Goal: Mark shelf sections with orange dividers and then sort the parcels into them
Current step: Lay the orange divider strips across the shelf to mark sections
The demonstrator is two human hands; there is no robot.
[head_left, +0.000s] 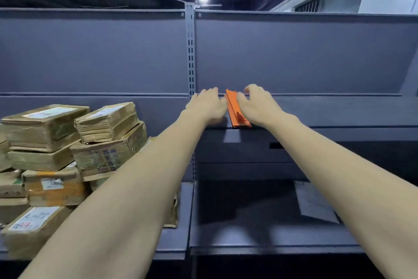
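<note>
Both hands up on the dark grey metal shelf [316, 111]: left hand [207, 105] and right hand [257, 104] flank a flat orange plastic divider [235, 109] at its front edge. Taped brown cardboard parcels [74, 143] piled lower left.

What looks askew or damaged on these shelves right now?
The parcels at left are piled unevenly, several tilted, with crumpled, torn wrapping. The orange divider between both hands lies slightly angled on the upper shelf.

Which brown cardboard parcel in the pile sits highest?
The tape-wrapped brown cardboard parcel at the pile's upper left; its white label faces up, slightly above its right neighbour.
</note>
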